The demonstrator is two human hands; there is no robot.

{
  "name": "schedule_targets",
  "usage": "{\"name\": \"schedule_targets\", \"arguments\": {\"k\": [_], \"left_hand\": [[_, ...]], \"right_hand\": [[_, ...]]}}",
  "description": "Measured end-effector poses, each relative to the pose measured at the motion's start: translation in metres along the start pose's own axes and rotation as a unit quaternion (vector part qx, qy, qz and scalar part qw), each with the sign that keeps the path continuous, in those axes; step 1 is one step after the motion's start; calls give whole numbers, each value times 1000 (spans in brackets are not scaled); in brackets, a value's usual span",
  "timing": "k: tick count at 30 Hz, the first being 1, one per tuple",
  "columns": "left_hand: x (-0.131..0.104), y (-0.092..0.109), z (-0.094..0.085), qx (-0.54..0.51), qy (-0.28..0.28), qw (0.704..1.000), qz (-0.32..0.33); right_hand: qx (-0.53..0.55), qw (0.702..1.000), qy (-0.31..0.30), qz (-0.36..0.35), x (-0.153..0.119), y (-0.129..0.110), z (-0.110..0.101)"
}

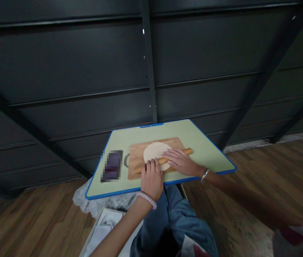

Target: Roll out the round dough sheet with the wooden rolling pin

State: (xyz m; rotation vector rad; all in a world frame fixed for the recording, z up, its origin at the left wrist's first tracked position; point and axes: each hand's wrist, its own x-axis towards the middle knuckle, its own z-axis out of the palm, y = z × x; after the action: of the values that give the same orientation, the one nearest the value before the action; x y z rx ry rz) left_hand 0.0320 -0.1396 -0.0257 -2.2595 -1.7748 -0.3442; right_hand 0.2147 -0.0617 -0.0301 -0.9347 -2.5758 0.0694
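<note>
A wooden rolling pin [164,161] lies slantwise across a round, flat sheet of dough [154,150]. Under the dough is a wooden cutting board [134,157] with a metal handle on its left side. My left hand [152,178] has its fingers bent over the left part of the pin. My right hand [179,162] bears down on the pin's right part, its fingers laid over the wood. Both palms face down and hide parts of the pin and of the dough's near edge.
The board rests on a pale green folding table [205,153] with a blue rim. A dark, pixelated flat object [112,166] lies at its left. My jeans-clad legs [175,210] are under the near edge. Dark metal panels [100,71] stand behind; wooden flooring [274,167] surrounds the table.
</note>
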Motion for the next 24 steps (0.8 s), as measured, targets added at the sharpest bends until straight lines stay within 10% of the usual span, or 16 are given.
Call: {"name": "schedule_targets", "arguments": {"k": [24], "left_hand": [[108,-89,28,-64,-82,993,-56]], "right_hand": [[-49,973,-45,219,167,34,23]]}}
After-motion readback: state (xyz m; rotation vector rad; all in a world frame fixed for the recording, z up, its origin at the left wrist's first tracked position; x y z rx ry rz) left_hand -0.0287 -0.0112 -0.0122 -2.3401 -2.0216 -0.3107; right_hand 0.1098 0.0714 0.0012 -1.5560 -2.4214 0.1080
